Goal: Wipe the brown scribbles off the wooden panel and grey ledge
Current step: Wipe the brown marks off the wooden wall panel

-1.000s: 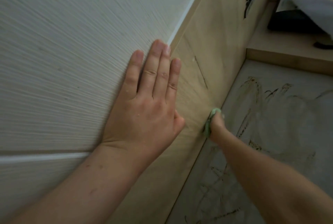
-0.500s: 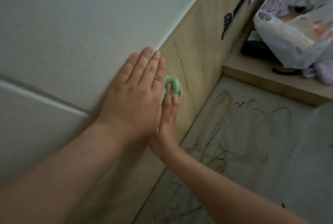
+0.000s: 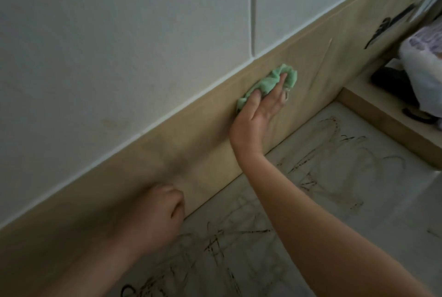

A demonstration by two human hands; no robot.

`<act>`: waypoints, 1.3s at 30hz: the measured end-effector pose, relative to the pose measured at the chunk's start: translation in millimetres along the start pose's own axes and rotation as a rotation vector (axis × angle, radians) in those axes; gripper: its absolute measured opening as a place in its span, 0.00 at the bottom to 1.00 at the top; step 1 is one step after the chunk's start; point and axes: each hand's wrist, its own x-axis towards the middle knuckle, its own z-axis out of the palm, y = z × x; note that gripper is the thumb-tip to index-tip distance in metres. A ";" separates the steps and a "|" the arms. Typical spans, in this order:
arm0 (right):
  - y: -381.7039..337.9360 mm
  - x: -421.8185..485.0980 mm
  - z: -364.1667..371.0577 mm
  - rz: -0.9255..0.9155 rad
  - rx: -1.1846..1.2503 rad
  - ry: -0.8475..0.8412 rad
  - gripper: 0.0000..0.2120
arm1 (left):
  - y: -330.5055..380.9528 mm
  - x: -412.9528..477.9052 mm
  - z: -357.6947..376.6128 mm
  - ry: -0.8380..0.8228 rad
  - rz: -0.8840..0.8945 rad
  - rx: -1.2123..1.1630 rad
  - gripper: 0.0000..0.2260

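— So, how much is done?
— Little. A crumpled green cloth [image 3: 275,82] is pressed on the pale wooden panel [image 3: 196,148] by the flat right hand [image 3: 259,115]; the left hand [image 3: 157,215] is fisted, empty. The grey ledge [image 3: 394,237] is left covered in brown scribbles [image 3: 308,165].

Cloth [image 3: 267,82] on the wooden panel [image 3: 191,139] under the right hand [image 3: 257,117], centre — ledge [image 3: 358,201] at five o'clock, left hand [image 3: 157,215] at seven, bag [image 3: 423,74] at three
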 end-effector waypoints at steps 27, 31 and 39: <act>119.6 -67.8 24.5 0.938 0.181 -0.137 0.28 | -12.9 -106.5 93.3 0.262 -0.925 -0.803 0.22; 40.3 -63.5 12.8 0.306 0.044 -0.125 0.30 | -4.5 -89.4 51.8 0.442 -1.045 -1.119 0.34; 37.5 -154.6 22.6 -0.618 -0.357 -0.482 0.33 | 5.1 -99.9 22.1 0.520 -1.037 -1.380 0.10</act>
